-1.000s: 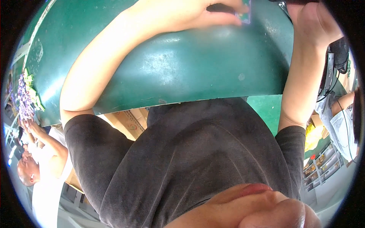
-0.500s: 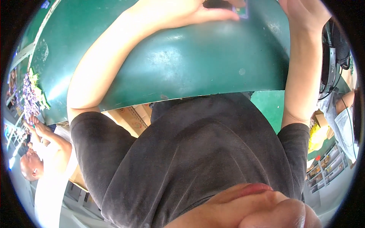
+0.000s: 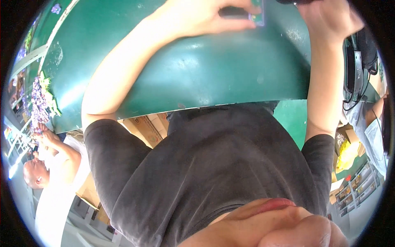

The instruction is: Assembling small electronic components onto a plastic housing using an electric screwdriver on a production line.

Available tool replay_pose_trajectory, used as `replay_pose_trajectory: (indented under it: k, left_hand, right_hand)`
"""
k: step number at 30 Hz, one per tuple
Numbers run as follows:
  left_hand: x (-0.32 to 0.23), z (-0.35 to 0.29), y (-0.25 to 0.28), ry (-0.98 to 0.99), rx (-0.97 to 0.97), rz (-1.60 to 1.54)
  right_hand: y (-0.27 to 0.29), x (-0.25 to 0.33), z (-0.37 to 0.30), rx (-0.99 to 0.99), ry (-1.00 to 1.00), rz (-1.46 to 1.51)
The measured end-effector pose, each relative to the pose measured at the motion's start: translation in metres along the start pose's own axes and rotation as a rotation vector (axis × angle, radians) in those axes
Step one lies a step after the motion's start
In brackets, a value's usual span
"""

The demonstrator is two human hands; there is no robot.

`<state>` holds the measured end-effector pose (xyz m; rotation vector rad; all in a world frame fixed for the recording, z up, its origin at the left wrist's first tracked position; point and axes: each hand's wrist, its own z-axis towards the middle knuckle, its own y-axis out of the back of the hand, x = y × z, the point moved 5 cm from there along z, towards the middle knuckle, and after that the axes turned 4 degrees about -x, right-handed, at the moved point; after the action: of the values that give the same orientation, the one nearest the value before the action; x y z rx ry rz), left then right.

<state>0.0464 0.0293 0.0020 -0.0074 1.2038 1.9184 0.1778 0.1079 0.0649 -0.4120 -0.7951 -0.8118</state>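
At the top of the head view, my left hand (image 3: 205,18) reaches over the green table. Its thumb and fingers pinch a small flat piece (image 3: 258,17), green with a pale, see-through edge; its kind is too blurred to tell. My right hand (image 3: 327,18) is at the upper right, with its fingers curled at the frame's top edge. They close on a black object (image 3: 288,1), which is mostly cut off, so I cannot make out what it is.
The green tabletop (image 3: 173,78) spans the space before me. Black devices with cables (image 3: 358,70) lie at the right. Purple artificial flowers (image 3: 40,96) are at the far left, near a co-worker (image 3: 57,164) in white. Cardboard boxes (image 3: 146,127) stand under the table.
My right hand has turned and shifted slightly left and down, and the black object has come into view beside it. My left hand still pinches the green piece, slightly lower in view.
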Motion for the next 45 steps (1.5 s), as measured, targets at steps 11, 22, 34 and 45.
replay_pose_trajectory:
  k: [11, 22, 34, 45]
  left_hand:
    - [0.013, 0.013, 0.038, 0.004, -0.496, -0.148]
    - [0.150, 0.038, 0.094, 0.510, -0.450, 0.084]
    - [0.245, 0.083, 0.074, 0.436, -0.081, 0.599]
    - [0.023, 0.023, 0.009, 0.187, 0.028, 0.317]
  right_hand:
    - [0.008, -0.031, -0.006, -0.160, -0.203, 0.043]
    - [0.010, -0.052, -0.009, 0.020, -0.201, -0.092]
    - [-0.001, -0.036, -0.002, -0.186, 0.102, -0.080]
    - [0.068, 0.031, 0.033, -0.228, 0.338, 0.131]
